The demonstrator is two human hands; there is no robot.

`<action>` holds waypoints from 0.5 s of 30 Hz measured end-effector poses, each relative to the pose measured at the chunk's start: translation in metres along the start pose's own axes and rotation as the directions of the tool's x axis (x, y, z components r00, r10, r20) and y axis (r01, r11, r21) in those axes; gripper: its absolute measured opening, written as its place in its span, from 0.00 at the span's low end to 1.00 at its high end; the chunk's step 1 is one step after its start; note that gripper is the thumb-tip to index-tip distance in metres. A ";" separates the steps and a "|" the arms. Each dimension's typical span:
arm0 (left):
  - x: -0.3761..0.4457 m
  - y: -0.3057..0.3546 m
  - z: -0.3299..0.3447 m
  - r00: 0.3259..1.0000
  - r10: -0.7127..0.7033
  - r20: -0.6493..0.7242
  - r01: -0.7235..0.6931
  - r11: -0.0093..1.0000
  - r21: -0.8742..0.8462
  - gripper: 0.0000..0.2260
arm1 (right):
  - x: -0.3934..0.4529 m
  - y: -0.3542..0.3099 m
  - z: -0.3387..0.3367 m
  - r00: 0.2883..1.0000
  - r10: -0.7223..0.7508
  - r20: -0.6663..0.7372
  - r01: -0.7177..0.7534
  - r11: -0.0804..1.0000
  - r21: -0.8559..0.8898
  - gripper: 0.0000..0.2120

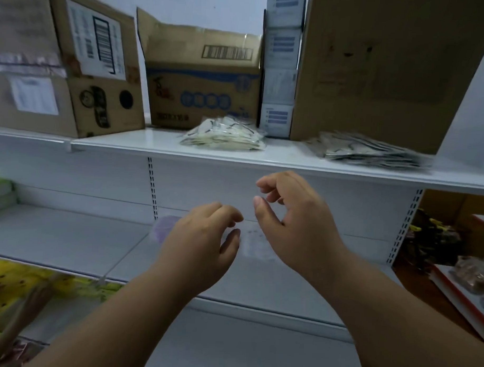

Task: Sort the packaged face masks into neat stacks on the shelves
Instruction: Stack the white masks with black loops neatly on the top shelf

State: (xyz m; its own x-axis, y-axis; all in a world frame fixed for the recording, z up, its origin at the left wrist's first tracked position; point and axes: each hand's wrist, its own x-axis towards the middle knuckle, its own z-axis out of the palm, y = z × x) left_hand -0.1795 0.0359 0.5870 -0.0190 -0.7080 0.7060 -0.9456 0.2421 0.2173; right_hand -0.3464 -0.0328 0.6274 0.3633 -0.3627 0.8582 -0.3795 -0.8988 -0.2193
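Risk: the two mask stacks above the hands, one pale point(224, 136) and one grey point(369, 152), look loosely fanned; a careless nudge could probably slide packets off the upper shelf point(121, 146).
Left hand point(199, 239): fingers loosely curled, holding nothing, hovering over a blurred purple packet point(164, 227) on the lower shelf point(69, 235).
Right hand point(292, 212): thumb and fingers apart, empty, just beside the left.
Under the hands: a pale packet, too blurred to identify.
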 end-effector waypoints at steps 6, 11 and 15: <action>0.036 -0.060 -0.042 0.996 0.058 -0.072 -0.060 0.998 -0.029 0.15 | 0.075 -0.012 0.044 0.991 -0.043 -0.128 0.045 0.999 0.012 0.06; 0.075 -0.110 -0.064 0.984 0.158 -0.085 -0.160 0.987 -0.020 0.10 | 0.125 -0.001 0.086 0.994 0.055 -0.096 -0.059 0.998 -0.036 0.06; 0.112 -0.129 -0.075 0.971 0.220 -0.096 -0.225 0.973 -0.048 0.08 | 0.170 0.020 0.100 0.967 0.216 0.132 -0.179 0.953 -0.244 0.16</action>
State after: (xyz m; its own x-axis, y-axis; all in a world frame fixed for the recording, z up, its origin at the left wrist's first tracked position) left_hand -0.0352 -0.0250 0.6881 -0.1949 -0.5703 0.7979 -0.9004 0.4267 0.0850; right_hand -0.2068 -0.1368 0.7225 0.3820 -0.5774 0.7215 -0.6343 -0.7316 -0.2497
